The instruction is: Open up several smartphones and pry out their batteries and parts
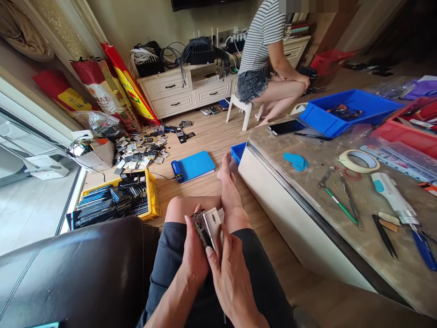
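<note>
Wooden floor point(211, 136), cluttered table point(341, 237) alongside. Left hand point(194, 255) and right hand point(232, 278) both clamped fingers round an opened phone point(206, 228) over the lap. Risk: loosened parts could slip, dropping among floor scrap.

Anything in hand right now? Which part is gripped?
Yes: an opened phone, its insides showing, held over the lap by both hands. The left hand grips its left long edge; the right hand holds the right side and lower end.
</note>
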Action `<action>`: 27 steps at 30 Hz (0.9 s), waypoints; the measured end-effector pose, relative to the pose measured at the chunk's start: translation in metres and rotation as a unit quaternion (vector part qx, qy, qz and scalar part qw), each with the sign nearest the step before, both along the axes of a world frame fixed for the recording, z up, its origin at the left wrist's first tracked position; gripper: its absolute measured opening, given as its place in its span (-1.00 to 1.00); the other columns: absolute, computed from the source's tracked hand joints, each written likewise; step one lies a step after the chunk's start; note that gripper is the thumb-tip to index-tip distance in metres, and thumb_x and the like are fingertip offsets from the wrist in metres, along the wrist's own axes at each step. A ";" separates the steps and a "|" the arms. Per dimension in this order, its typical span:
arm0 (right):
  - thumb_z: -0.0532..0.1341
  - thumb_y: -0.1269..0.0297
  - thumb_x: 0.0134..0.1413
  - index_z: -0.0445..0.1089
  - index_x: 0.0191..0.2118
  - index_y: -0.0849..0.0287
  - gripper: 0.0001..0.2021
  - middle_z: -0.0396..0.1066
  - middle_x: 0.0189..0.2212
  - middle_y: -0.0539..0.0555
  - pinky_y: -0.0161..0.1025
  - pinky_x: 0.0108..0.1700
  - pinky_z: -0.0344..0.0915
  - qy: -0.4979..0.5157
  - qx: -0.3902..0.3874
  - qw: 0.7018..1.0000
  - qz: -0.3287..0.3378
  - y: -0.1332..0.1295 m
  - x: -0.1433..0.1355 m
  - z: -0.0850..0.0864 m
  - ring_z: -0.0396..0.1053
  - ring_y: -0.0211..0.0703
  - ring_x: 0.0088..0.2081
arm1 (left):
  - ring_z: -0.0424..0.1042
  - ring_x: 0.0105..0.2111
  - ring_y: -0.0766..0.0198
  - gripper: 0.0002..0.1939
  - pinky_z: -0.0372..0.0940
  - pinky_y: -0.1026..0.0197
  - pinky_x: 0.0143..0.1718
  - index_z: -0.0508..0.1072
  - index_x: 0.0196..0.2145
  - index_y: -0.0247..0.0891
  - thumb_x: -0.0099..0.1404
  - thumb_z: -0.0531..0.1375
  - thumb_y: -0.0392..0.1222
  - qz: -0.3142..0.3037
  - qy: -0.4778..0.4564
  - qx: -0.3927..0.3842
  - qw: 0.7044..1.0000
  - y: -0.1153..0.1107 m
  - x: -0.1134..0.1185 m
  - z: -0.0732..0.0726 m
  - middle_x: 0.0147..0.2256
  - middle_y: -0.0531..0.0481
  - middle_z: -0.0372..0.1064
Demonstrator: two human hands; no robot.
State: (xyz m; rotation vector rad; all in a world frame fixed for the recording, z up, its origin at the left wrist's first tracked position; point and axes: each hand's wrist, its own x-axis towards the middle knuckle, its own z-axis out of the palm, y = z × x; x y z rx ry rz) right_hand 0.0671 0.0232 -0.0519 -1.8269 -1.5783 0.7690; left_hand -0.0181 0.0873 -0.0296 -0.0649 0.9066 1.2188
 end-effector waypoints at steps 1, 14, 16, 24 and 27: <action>-0.03 -0.09 0.44 0.06 0.44 0.18 -0.36 0.34 0.07 0.40 0.16 -0.07 0.53 -0.019 0.005 1.000 0.001 0.002 -0.002 0.000 0.49 0.28 -0.02 | 0.57 -0.10 0.15 -0.35 0.48 0.12 -0.04 0.23 0.36 0.15 0.41 0.14 0.31 -0.008 -0.003 0.003 1.000 -0.002 0.003 0.002 0.00 -0.03 0.54; 0.00 -0.05 0.44 0.06 0.49 0.06 -0.38 0.28 0.19 0.38 0.16 0.00 0.52 -0.051 0.009 0.998 0.035 0.002 0.005 0.005 0.46 0.29 0.05 | 0.54 -0.07 0.13 -0.32 0.45 0.07 0.01 0.25 0.34 0.14 0.35 0.28 0.24 -0.027 -0.067 0.038 0.997 -0.006 0.005 0.005 0.00 -0.01 0.49; 0.03 -0.06 0.43 0.05 0.49 0.04 -0.37 0.28 0.20 0.37 0.16 0.02 0.52 -0.035 0.011 0.999 0.036 0.000 0.006 0.005 0.45 0.28 0.09 | 0.53 -0.09 0.15 -0.37 0.45 0.07 0.00 0.27 0.32 0.13 0.37 0.27 0.21 -0.028 -0.069 0.053 0.996 -0.006 0.006 0.004 0.00 -0.01 0.48; 0.14 -0.13 0.36 0.14 0.43 -0.08 -0.38 0.35 0.08 0.25 0.08 0.00 0.53 0.069 -0.030 0.997 -0.005 -0.005 0.018 0.002 0.49 0.18 0.03 | 0.53 -0.01 0.11 -0.35 0.44 0.05 0.05 0.33 0.31 0.10 0.33 0.32 0.20 -0.063 -0.009 0.056 0.996 -0.011 0.008 0.005 0.06 -0.05 0.50; 0.18 -0.14 0.32 0.17 0.41 -0.07 -0.37 0.32 0.09 0.24 0.08 0.06 0.50 0.093 -0.035 0.995 -0.014 -0.008 0.023 -0.004 0.48 0.18 0.06 | 0.47 0.13 0.04 -0.35 0.35 0.10 0.14 0.42 0.27 -0.02 0.28 0.40 0.10 -0.084 0.094 0.062 0.990 -0.011 0.009 0.008 0.11 -0.11 0.52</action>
